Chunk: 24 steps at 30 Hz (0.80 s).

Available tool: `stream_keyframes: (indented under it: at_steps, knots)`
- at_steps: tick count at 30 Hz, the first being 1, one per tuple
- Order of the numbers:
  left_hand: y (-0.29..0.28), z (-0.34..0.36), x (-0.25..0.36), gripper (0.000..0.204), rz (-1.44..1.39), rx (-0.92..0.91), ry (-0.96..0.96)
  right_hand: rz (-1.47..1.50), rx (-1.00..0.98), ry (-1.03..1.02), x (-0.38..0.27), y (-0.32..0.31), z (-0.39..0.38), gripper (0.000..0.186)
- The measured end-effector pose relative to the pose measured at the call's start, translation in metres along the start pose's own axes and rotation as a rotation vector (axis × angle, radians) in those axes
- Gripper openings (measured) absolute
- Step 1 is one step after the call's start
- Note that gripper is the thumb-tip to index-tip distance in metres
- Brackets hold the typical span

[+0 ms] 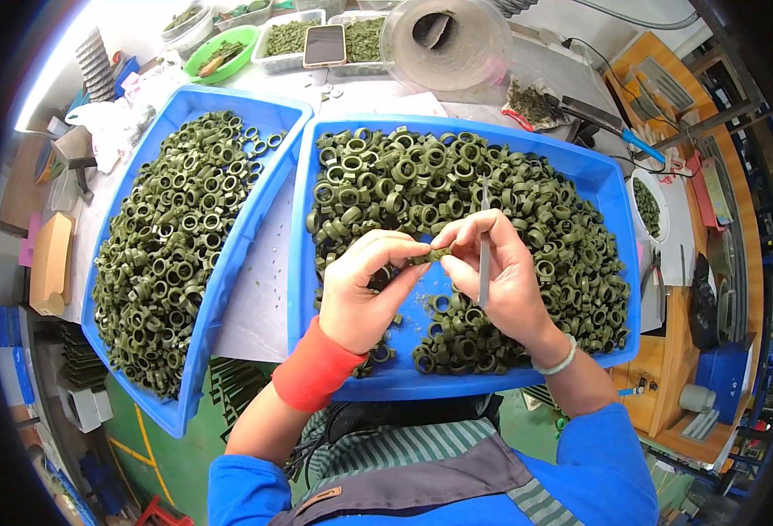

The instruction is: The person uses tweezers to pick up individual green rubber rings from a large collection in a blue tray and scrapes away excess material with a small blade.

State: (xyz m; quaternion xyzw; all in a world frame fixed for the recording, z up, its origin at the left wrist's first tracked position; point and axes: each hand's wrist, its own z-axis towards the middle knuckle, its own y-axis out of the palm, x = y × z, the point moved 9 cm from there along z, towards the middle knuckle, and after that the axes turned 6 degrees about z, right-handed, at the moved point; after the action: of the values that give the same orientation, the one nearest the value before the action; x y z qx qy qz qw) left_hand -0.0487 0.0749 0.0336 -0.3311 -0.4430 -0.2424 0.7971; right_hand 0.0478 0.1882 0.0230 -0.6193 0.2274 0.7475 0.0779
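Note:
Above the right-hand blue tray (360,383), my left hand (365,289) pinches a small dark green ring-shaped part (440,253) between thumb and fingertips. My right hand (507,276) is closed around a slim grey metal hand tool (484,273), held upright between its fingers; whether it is a knife or tweezers I cannot tell. The right thumb and forefinger also meet at the near side of the green part, which they partly hide. Beneath both hands lie heaps of similar green rings (570,254), with some blue tray bottom showing between them.
On the left stands a second blue tray (204,337) piled with green rings. Along the back are a green bowl (244,39), clear tubs of green pieces, a phone (324,46) and a big translucent round container (483,53). A white bowl (660,206) sits at the right.

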Motion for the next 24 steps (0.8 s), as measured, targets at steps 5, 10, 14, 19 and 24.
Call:
stream_keyframes:
  at_steps: [5,10,14,19,24]
  knots:
    - [0.001,-0.001,-0.009,0.023,-0.069,-0.056,-0.072,0.087,-0.007,0.094,-0.002,-0.003,0.001,0.022]
    - [0.007,-0.002,-0.018,0.023,-0.177,-0.128,-0.148,0.169,-0.015,0.172,0.002,-0.01,0.002,0.017]
    - [0.01,-0.003,-0.02,0.021,-0.242,-0.188,-0.241,0.154,-0.051,0.197,0.002,-0.008,0.001,0.015]
    - [0.014,-0.004,-0.019,0.02,-0.329,-0.237,-0.29,0.302,-0.087,0.275,0.005,-0.009,-0.001,0.016]
    - [0.019,-0.01,-0.023,0.022,-0.427,-0.318,-0.48,0.408,-0.108,0.303,0.005,-0.006,-0.002,0.015]
